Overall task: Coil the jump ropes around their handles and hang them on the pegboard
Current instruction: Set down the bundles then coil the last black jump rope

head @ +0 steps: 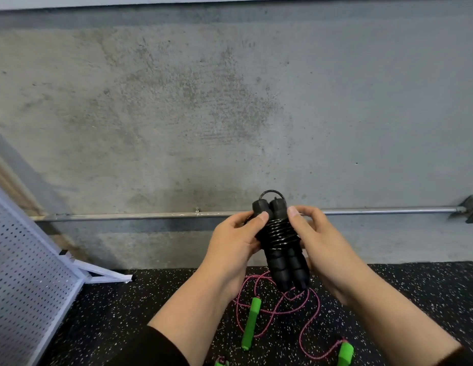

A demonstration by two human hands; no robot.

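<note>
Holding the coiled black jump rope (279,233) between left hand (236,241) and right hand (322,244).

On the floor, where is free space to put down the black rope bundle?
Free floor lies between the pegboard's foot and the left forearm, and on the far right, between the wall and the right forearm. It is crowded in the middle: the pink rope with green handles sprawls below both hands, which hold the black rope bundle.
</note>
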